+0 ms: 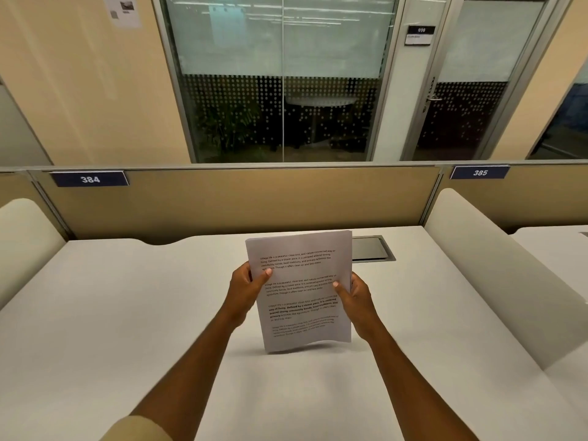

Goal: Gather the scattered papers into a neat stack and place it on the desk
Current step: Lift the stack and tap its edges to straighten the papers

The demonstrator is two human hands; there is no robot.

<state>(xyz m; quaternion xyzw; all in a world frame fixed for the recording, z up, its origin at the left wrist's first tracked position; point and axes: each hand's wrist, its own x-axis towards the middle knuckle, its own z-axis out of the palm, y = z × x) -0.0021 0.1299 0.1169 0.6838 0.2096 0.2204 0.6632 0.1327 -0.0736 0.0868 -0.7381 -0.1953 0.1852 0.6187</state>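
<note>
A stack of white printed papers (302, 291) stands nearly upright over the middle of the white desk (127, 313), printed side facing me, edges roughly aligned. Its bottom edge curls slightly just above or on the desk surface. My left hand (246, 289) grips the stack's left edge with the thumb on the front page. On the opposite edge, my right hand (354, 297) holds it the same way, thumb on the text. No loose sheets are visible elsewhere on the desk.
A metal cable hatch (372, 248) is set in the desk behind the papers. A beige partition (238, 202) closes the back. Cream side dividers (496, 275) stand at right and at the left (25, 237). Beyond are a glass wall and door.
</note>
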